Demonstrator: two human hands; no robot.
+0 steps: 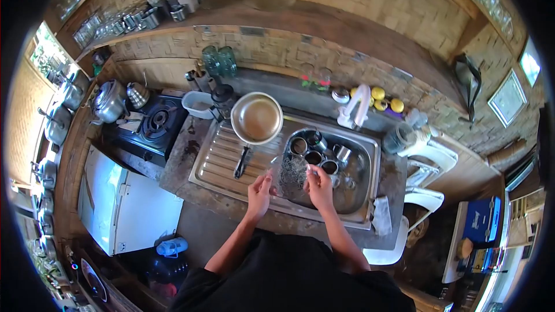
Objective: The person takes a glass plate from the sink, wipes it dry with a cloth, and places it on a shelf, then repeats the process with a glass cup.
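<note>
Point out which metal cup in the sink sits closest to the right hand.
The cup at the cluster's lower right, just above the right hand; the other cups sit farther up or left.

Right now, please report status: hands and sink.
Both hands, left hand and right hand, hold steel scrubber over sink. Cups in basin. Saucepan on drainboard.

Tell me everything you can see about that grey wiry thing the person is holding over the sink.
The wiry pad looks like a loose tangle of thin grey metal strands, roughly rectangular and see-through in places. It is held upright between both hands above the sink basin: the left hand pinches its left edge, the right hand its right. Behind it in the basin stand several metal cups. Whether it is wet is too fine to tell.
</note>
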